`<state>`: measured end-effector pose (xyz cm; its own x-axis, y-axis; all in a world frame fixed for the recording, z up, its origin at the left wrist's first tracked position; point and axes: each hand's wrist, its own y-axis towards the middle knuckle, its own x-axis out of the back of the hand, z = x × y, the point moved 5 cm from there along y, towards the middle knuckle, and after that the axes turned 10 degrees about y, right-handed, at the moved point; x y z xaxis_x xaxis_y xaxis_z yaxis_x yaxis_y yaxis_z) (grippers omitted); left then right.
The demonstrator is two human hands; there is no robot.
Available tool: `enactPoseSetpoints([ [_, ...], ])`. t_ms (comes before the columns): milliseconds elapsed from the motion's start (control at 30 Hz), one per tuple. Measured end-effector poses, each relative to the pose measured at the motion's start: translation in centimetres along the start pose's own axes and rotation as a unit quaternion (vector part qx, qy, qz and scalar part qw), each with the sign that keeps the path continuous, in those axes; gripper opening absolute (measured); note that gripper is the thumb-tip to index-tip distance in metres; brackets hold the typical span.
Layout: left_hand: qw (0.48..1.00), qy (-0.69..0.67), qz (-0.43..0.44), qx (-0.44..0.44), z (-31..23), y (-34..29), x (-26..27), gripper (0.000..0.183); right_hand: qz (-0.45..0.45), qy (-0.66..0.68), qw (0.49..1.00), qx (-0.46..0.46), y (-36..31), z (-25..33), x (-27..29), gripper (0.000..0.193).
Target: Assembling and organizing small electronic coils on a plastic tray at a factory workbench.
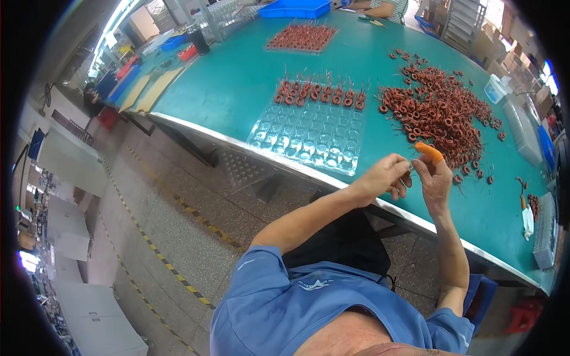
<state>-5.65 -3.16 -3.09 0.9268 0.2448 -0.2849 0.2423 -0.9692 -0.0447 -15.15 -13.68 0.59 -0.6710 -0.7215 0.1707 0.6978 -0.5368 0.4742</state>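
My left hand (pixel 385 177) and my right hand (pixel 436 178) meet at the table's near edge, fingertips almost touching. Both are closed in a pinch; whatever lies between the fingers is too small to make out. An orange finger cot (pixel 428 152) covers one finger of the right hand. Just beyond it spreads a heap of reddish-brown ring-shaped wire coils (pixel 442 113) with thin leads. Left of my hands lies a clear plastic tray (pixel 306 133) with round pockets. Coils (pixel 320 94) stand in its far rows, leads pointing up; the nearer pockets hold none.
A second tray full of coils (pixel 301 37) lies farther back on the green table (pixel 237 77), near a blue bin (pixel 295 8). Clear trays (pixel 545 237) and an orange-handled tool (pixel 523 202) are at the right. Another person's arm (pixel 380 9) rests at the far edge.
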Motion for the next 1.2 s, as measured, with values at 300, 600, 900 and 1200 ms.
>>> enactPoseSetpoints([
  [300, 0.974, 0.193, -0.064, -0.096, -1.6, -1.5, 0.8, 0.023, 0.010, 0.163, 0.980, -0.115, -0.3, -1.5, -1.8, 0.026],
  [600, 0.988, 0.082, -0.113, -0.070, 0.3, -0.2, 2.7, 0.023, -0.030, -0.184, 0.961, 0.206, -1.6, 3.5, -2.3, 0.010],
  [900, 0.984, 0.077, -0.116, -0.108, -0.5, -0.9, 3.0, 0.024, -0.051, 0.100, 0.991, -0.068, -3.1, -2.7, -1.0, 0.031],
  [1200, 0.963, 0.225, -0.081, -0.127, -2.6, -1.4, 1.4, 0.024, -0.054, 0.077, 0.989, -0.116, -2.1, -1.7, -2.5, 0.029],
])
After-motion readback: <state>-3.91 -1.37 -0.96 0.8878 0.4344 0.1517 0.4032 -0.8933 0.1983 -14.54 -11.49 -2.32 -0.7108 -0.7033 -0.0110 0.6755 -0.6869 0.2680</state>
